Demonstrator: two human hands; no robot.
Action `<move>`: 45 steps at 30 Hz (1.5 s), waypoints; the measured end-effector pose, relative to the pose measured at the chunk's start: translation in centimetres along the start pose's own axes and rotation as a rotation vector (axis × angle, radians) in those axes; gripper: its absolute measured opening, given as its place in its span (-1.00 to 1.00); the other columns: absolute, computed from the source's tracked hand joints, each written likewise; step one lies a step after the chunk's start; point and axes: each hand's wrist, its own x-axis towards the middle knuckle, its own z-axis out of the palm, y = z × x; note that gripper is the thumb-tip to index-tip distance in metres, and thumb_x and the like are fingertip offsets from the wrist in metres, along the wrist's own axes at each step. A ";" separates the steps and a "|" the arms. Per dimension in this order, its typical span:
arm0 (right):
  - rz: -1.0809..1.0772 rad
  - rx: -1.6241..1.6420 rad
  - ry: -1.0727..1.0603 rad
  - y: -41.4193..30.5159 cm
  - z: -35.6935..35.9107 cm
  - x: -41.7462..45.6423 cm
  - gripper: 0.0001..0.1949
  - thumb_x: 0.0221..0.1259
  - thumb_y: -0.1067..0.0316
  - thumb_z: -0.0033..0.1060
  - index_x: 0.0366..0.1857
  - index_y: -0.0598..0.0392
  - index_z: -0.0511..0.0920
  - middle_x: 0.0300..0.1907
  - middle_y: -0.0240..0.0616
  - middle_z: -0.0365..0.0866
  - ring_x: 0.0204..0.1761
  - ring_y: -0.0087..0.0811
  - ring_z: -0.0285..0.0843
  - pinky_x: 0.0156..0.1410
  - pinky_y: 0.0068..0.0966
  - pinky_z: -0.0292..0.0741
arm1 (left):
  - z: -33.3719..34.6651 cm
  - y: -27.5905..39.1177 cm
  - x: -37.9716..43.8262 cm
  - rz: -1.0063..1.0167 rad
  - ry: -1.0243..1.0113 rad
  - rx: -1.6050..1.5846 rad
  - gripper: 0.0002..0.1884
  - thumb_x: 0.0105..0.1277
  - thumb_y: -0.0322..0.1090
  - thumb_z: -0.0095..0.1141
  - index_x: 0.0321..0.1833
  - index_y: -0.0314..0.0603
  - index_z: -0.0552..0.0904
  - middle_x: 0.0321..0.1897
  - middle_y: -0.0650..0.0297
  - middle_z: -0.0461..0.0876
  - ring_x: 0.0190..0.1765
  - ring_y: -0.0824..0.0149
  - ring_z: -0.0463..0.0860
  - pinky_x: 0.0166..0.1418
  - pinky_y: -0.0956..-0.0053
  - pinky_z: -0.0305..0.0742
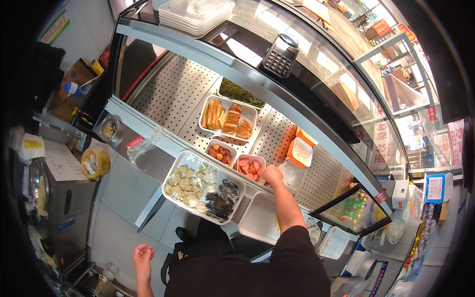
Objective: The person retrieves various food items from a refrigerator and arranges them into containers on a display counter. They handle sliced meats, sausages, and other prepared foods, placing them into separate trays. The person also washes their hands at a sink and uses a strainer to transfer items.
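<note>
My right hand (272, 175) is curled over the right end of a small white tray (264, 160) holding sliced pink sausage (248, 167); its fingertips are hidden. Beside that tray, another small tray (210, 144) carries reddish meat pieces and yellow balls. Nearer to me, a large white tray (178, 209) under clear film rests at the case's edge, with beige chunks (184, 182) and dark, black food (222, 202) in it. A white tray (256, 217) lies below my right forearm, which partly covers it. Low on the left, my left hand (143, 252) hangs with curled fingers, holding nothing.
Inside the display case (159, 83), a tray (203, 128) holds skewered yellow and brown foods; green strands (241, 92) sit behind. Orange tubs (289, 153) and a clear container (293, 178) stand right. Stacked lids (195, 18) and a keypad terminal (281, 55) top the case.
</note>
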 end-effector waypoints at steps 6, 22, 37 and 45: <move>-0.273 -0.104 0.574 3.7 -0.8 -0.9 -0.50 0.53 -0.17 0.18 -0.16 0.14 0.82 -0.19 0.02 0.85 -0.08 0.03 0.83 0.16 -0.13 0.69 | 0.6 -3.3 2.5 -0.072 -0.110 0.005 -0.68 0.59 -0.39 0.26 0.31 -0.30 0.57 0.06 0.13 0.74 0.07 0.30 0.77 0.19 0.41 0.68; -0.771 -0.086 -0.051 0.8 44.0 -10.0 -0.58 0.41 0.27 0.47 0.29 0.12 0.64 0.21 0.08 0.72 0.06 -0.06 0.84 0.10 -0.26 0.75 | 6.3 -28.3 23.4 0.085 -0.346 0.526 -0.64 0.39 -0.19 0.28 0.15 -0.21 0.68 -0.04 0.01 0.79 0.07 -0.16 0.76 0.17 -0.01 0.68; -0.446 -0.506 0.586 3.2 49.0 23.0 -0.30 0.50 -0.07 0.18 0.59 0.10 0.39 0.57 0.10 0.43 0.63 0.13 0.31 0.70 0.05 0.27 | 23.6 -54.1 46.3 0.075 -0.259 0.594 -0.59 0.46 -0.19 0.19 0.28 -0.22 0.63 0.18 -0.08 0.74 0.30 -0.13 0.70 0.37 -0.01 0.61; -0.381 -0.459 0.945 9.7 43.6 33.2 -0.28 0.39 -0.10 0.33 0.46 0.24 0.47 0.39 0.22 0.58 0.40 0.19 0.57 0.55 0.06 0.44 | 32.3 -55.9 51.3 0.247 -0.359 0.536 -0.58 0.46 -0.13 0.24 0.27 -0.18 0.64 0.19 -0.09 0.77 0.27 -0.13 0.73 0.38 0.02 0.63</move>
